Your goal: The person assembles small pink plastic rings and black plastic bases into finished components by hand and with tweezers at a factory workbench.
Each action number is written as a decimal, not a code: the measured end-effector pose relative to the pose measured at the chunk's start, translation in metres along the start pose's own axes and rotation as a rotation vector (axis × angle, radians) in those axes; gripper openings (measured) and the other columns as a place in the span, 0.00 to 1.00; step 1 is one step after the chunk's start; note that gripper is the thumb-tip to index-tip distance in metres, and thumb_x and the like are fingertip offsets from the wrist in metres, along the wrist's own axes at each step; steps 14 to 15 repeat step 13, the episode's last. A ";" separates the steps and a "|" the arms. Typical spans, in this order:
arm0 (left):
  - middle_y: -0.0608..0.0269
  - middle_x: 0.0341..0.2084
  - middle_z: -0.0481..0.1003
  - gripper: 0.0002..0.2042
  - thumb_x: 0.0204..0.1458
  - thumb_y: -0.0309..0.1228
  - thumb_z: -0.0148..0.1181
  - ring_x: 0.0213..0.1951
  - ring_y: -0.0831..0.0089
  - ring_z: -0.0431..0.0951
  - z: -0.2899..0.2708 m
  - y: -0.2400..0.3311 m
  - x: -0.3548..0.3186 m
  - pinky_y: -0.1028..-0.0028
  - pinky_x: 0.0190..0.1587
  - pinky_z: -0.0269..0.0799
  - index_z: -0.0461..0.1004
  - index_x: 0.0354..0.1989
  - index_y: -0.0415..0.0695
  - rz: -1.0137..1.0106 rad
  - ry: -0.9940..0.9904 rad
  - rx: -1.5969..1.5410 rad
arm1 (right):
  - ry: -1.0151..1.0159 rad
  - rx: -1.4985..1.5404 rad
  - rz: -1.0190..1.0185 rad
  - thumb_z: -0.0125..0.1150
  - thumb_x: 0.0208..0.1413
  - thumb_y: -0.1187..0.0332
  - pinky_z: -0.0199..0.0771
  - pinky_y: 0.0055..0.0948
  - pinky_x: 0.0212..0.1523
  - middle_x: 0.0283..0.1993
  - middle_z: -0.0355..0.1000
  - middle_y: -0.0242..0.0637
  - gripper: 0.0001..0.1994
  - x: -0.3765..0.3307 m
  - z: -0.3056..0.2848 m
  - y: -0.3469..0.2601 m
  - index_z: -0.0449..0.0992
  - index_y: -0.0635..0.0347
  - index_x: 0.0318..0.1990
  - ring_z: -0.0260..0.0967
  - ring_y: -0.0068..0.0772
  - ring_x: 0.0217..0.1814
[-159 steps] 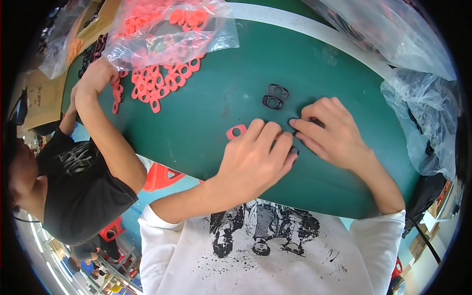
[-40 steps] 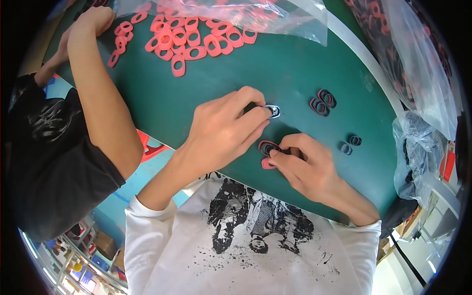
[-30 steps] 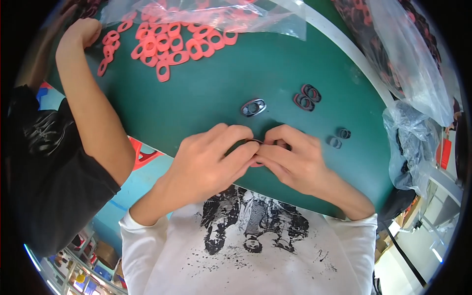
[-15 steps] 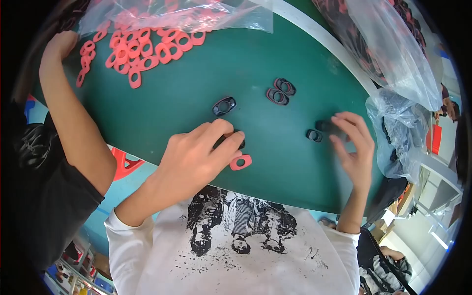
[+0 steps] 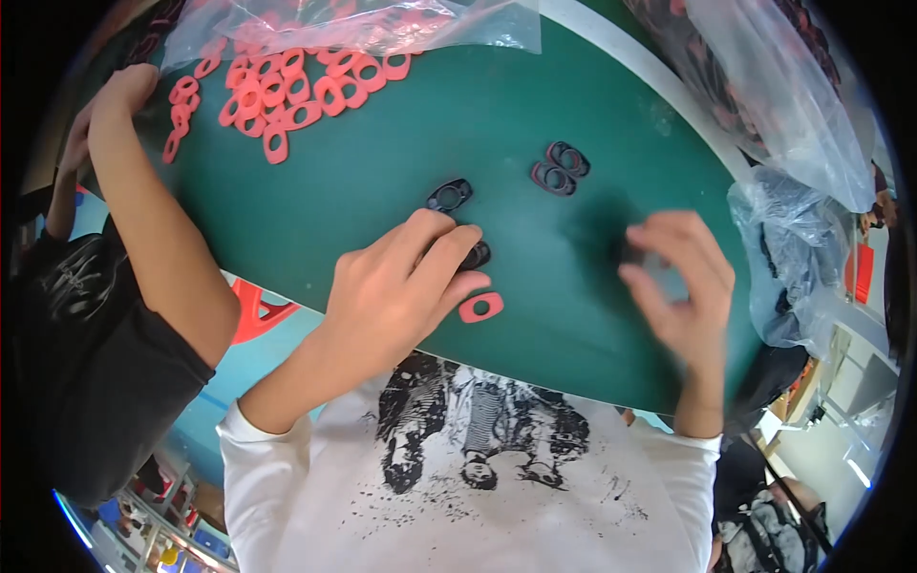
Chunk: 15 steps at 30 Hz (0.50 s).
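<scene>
My left hand (image 5: 396, 277) is closed over a black oval-ringed part (image 5: 477, 255) on the green table, its fingers covering much of it. Just beyond those fingers lies a similar black part (image 5: 450, 196). A single pink ring-shaped piece (image 5: 480, 307) rests near my left thumb. On the right, my right hand (image 5: 683, 277), smeared by motion, has thumb and fingers curled around a small dark piece (image 5: 628, 250), too blurred to make out in detail. Farther back, two black parts with reddish edges (image 5: 561, 169) lie side by side.
Many pink ring pieces (image 5: 276, 143) are heaped at the back left, partly under a clear plastic bag (image 5: 382, 33). Another person's arm (image 5: 158, 201) rests at the left edge. Large plastic bags (image 5: 798, 115) and a crumpled one (image 5: 798, 253) stand along the right side.
Two small dark pieces lay by my right hand; now one dark blur shows at its fingertips, which have drawn closer together. My left hand stays on the black part. The whole view has shifted slightly.
</scene>
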<state>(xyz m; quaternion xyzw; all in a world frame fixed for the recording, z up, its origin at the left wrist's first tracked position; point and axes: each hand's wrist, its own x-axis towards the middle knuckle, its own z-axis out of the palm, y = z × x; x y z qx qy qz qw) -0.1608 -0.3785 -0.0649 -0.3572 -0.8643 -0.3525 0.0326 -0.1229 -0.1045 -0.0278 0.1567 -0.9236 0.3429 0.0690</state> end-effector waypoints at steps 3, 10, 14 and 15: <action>0.62 0.32 0.73 0.13 0.43 0.27 0.69 0.21 0.68 0.74 -0.004 -0.008 -0.008 0.72 0.22 0.69 0.74 0.36 0.40 0.015 0.042 -0.105 | -0.139 0.131 -0.225 0.70 0.39 0.76 0.70 0.27 0.29 0.36 0.73 0.41 0.15 0.005 0.017 -0.029 0.78 0.64 0.39 0.71 0.35 0.33; 0.52 0.36 0.74 0.16 0.39 0.25 0.70 0.37 0.54 0.76 -0.002 0.029 -0.039 0.64 0.37 0.73 0.75 0.38 0.39 -0.114 -0.135 -0.070 | -0.120 0.126 -0.424 0.57 0.44 0.70 0.74 0.28 0.31 0.37 0.66 0.35 0.11 -0.010 0.081 -0.021 0.76 0.63 0.36 0.68 0.33 0.38; 0.51 0.37 0.74 0.17 0.37 0.22 0.71 0.40 0.54 0.77 0.019 0.028 -0.039 0.63 0.45 0.74 0.75 0.39 0.39 -0.072 -0.112 -0.076 | -0.279 0.029 -0.363 0.57 0.43 0.70 0.76 0.29 0.34 0.34 0.65 0.35 0.08 -0.016 0.056 -0.016 0.75 0.61 0.33 0.68 0.33 0.39; 0.51 0.37 0.74 0.17 0.37 0.22 0.71 0.40 0.54 0.77 0.019 0.028 -0.039 0.63 0.45 0.74 0.75 0.39 0.39 -0.072 -0.112 -0.076 | -0.279 0.029 -0.363 0.57 0.43 0.70 0.76 0.29 0.34 0.34 0.65 0.35 0.08 -0.016 0.056 -0.016 0.75 0.61 0.33 0.68 0.33 0.39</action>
